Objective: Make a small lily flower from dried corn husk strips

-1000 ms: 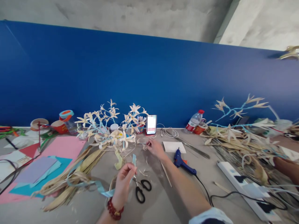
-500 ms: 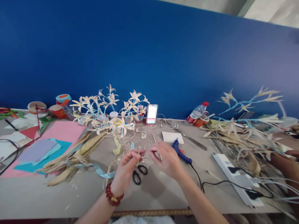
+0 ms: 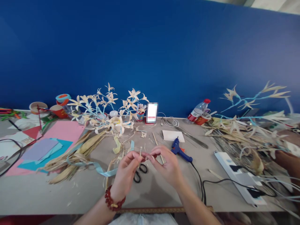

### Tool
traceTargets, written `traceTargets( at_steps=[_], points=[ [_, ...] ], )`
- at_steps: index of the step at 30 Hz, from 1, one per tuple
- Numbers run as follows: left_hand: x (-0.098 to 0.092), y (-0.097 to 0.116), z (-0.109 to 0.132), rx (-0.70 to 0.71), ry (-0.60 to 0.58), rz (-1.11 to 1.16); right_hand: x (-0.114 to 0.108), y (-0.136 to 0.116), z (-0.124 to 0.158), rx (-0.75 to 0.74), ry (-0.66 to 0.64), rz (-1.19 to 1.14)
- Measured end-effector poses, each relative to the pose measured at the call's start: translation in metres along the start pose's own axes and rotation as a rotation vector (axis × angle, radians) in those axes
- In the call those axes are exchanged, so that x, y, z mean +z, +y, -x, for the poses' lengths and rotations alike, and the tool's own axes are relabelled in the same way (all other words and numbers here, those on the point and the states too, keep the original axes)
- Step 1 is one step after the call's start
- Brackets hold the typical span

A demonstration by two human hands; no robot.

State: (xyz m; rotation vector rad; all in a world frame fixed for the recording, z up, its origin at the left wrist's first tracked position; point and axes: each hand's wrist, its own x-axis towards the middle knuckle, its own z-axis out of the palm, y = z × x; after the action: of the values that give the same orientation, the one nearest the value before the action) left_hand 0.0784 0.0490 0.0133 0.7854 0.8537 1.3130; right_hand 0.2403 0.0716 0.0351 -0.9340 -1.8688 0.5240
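Note:
My left hand [image 3: 127, 170], with a red bead bracelet [image 3: 113, 199] at the wrist, pinches a thin pale stem [image 3: 141, 151] that stands upright with a small whitish tip. Close on its right, my right hand [image 3: 167, 164] is closed in a pinch by the left fingertips; whatever it grips is too small to make out. Black-handled scissors [image 3: 142, 169] lie on the table just below the hands, their blades hidden. Beyond my right hand rests a blue glue gun [image 3: 180, 150], beside a white card [image 3: 173, 135].
Husk flowers on blue stems [image 3: 100, 109] stand at the back left. Dried husks [image 3: 89, 147], a blue ribbon [image 3: 100, 170] and coloured paper [image 3: 65, 129] lie left. Rightward are a bottle [image 3: 197, 112], a power strip [image 3: 236, 176] with cables, and another person's hand [image 3: 284, 161].
My right hand has moved left and now meets the left fingertips. My left hand still pinches the stem in nearly the same spot. The camera view has shifted slightly.

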Motion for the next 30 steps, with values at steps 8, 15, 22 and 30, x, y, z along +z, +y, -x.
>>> traceTargets(
  at_steps=[8,15,22,30],
  points=[
    [0.001,-0.004,0.002,0.091,0.005,-0.19,-0.016,-0.008,-0.01,0.009,0.006,-0.156],
    [0.001,-0.002,0.005,0.206,0.0,-0.429,-0.015,-0.016,-0.016,-0.057,-0.02,-0.049],
    [0.002,-0.001,0.006,0.231,0.001,-0.481,-0.013,-0.014,-0.014,-0.126,-0.022,0.029],
    [0.004,0.002,0.008,0.248,-0.002,-0.523,-0.014,-0.015,-0.014,-0.156,-0.016,0.103]
  ],
)
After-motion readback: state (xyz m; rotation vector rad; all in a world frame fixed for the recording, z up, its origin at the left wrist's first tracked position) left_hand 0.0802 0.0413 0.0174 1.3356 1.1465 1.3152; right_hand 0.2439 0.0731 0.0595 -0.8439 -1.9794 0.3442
